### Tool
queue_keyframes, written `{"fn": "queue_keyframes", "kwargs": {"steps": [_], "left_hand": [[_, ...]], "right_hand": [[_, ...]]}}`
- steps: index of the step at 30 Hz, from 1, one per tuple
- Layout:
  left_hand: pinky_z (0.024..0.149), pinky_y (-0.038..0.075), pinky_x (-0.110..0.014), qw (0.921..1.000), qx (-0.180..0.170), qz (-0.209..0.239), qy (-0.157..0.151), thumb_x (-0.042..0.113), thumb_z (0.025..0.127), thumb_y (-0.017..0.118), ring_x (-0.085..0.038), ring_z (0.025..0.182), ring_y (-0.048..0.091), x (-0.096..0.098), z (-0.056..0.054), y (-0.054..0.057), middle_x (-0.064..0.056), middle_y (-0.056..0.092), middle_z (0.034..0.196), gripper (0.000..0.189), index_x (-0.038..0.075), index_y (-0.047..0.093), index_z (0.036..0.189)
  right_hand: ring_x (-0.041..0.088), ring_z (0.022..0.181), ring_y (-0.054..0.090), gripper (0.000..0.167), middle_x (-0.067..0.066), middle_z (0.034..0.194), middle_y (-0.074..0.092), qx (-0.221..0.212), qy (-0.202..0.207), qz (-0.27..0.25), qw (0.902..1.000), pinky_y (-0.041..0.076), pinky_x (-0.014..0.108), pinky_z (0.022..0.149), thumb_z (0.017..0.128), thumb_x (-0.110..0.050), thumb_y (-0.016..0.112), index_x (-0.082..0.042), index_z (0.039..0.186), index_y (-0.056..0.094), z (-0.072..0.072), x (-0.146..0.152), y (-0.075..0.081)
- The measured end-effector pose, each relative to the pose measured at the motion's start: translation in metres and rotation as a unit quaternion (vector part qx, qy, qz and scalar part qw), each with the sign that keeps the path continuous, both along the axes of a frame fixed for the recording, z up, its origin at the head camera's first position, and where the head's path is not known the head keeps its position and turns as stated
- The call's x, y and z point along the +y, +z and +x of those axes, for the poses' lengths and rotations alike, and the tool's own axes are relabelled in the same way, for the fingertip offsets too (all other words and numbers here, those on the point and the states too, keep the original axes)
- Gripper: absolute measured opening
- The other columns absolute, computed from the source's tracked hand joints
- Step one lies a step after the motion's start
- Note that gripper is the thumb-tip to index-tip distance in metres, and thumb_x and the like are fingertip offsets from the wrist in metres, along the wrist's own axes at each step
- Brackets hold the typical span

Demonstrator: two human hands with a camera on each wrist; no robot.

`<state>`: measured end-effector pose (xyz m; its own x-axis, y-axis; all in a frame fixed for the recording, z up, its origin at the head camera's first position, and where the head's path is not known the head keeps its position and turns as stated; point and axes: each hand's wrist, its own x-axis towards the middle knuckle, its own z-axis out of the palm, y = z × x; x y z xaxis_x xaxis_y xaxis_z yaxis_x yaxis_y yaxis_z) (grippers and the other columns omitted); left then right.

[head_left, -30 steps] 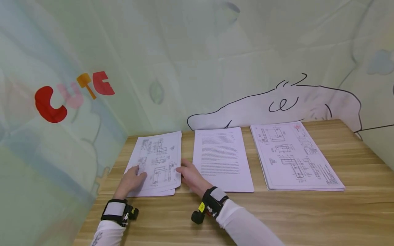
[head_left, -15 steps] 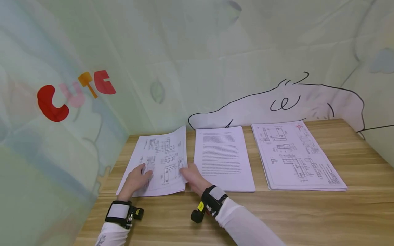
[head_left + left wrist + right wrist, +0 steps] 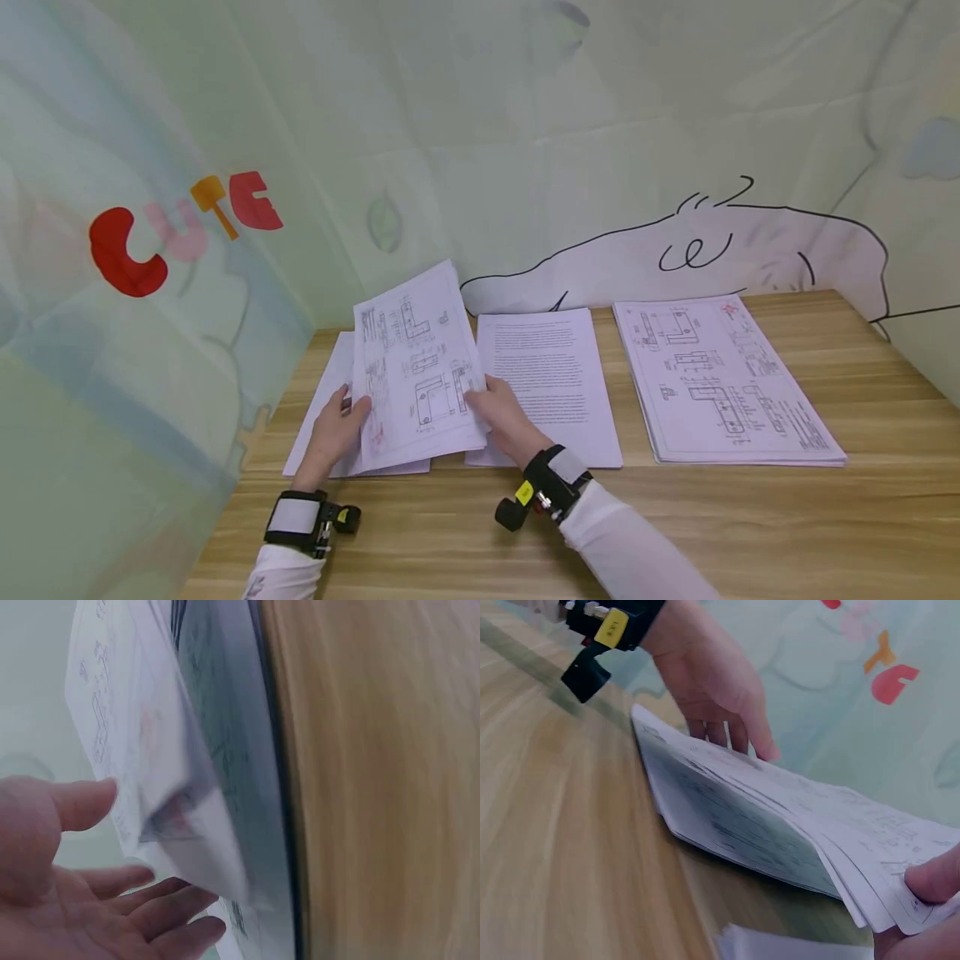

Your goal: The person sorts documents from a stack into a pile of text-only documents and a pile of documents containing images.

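Note:
My right hand point(image 3: 508, 417) pinches the right edge of a few lifted sheets printed with technical drawings point(image 3: 420, 367). Its thumb point(image 3: 934, 879) lies on top of the sheets and its fingers are underneath. The sheets tilt up, fanned slightly apart, over the left paper stack point(image 3: 318, 433), which they mostly cover. At their left edge is my left hand point(image 3: 330, 433); in the left wrist view its thumb point(image 3: 86, 804) and fingers are spread beside the paper, not closed on it. A near corner of a sheet bends there.
A stack of text pages point(image 3: 540, 392) lies in the middle of the wooden table point(image 3: 712, 533), partly under my right hand. Another stack of drawings point(image 3: 723, 383) lies to the right. A printed cloth backdrop point(image 3: 420, 167) stands behind and at the left.
My right hand has lifted the sheets off the left stack and moved them up and to the right. My left hand has shifted slightly right along with them.

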<state>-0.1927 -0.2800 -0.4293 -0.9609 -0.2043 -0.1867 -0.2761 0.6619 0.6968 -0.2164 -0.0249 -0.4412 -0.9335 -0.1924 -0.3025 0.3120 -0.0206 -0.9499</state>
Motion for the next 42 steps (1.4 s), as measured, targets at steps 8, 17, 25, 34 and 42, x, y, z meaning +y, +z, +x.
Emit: {"fn": "queue_keyframes", "kwargs": {"steps": [8,17,25,34,42], "left_hand": [[0.096,0.049,-0.033,0.9630,-0.011,0.263,0.057,0.053,0.101,0.044,-0.019,0.119,0.055,0.028,-0.012,0.000,-0.009,0.053,0.135,0.070,0.014,0.027,0.156],[0.077,0.060,-0.026,0.9097,0.027,0.414,0.022,0.033,0.101,0.054,-0.010,0.096,0.072,0.069,-0.014,-0.006,0.004,0.071,0.110,0.040,0.028,0.049,0.141],[0.076,0.061,-0.028,0.9308,0.087,0.352,-0.045,0.023,0.102,0.054,-0.013,0.095,0.073,0.103,-0.015,-0.005,-0.006,0.070,0.119,0.038,0.028,0.050,0.139],[0.075,0.060,-0.026,0.9199,0.115,0.353,-0.128,0.024,0.107,0.043,-0.012,0.096,0.072,0.132,-0.008,0.003,-0.010,0.066,0.125,0.039,0.029,0.042,0.145],[0.074,0.055,-0.022,0.9174,0.115,0.348,-0.155,0.022,0.108,0.037,-0.011,0.092,0.067,0.165,-0.008,0.010,-0.013,0.065,0.126,0.040,0.022,0.041,0.147]], "right_hand": [[0.018,0.111,0.065,0.039,0.010,0.127,0.064,0.016,0.021,-0.051,0.9984,0.052,0.028,0.085,0.101,-0.015,0.047,-0.012,0.140,0.051,-0.002,0.045,0.012],[0.021,0.117,0.059,0.050,0.009,0.138,0.058,0.064,0.036,0.003,0.9973,0.048,0.035,0.095,0.100,-0.013,0.048,-0.016,0.149,0.040,0.002,0.089,0.017],[0.024,0.123,0.055,0.067,0.010,0.146,0.053,0.113,0.037,0.074,0.9902,0.043,0.040,0.106,0.095,-0.015,0.062,-0.016,0.154,0.031,0.009,0.121,0.017],[0.013,0.114,0.054,0.069,0.007,0.140,0.052,0.030,0.005,0.019,0.9994,0.044,0.023,0.091,0.101,-0.053,0.044,-0.021,0.158,0.021,0.010,0.152,0.033],[0.008,0.102,0.064,0.056,0.013,0.137,0.056,0.073,-0.013,0.077,0.9943,0.054,0.023,0.084,0.107,-0.034,0.039,-0.017,0.158,0.023,0.018,0.179,0.037]]}}
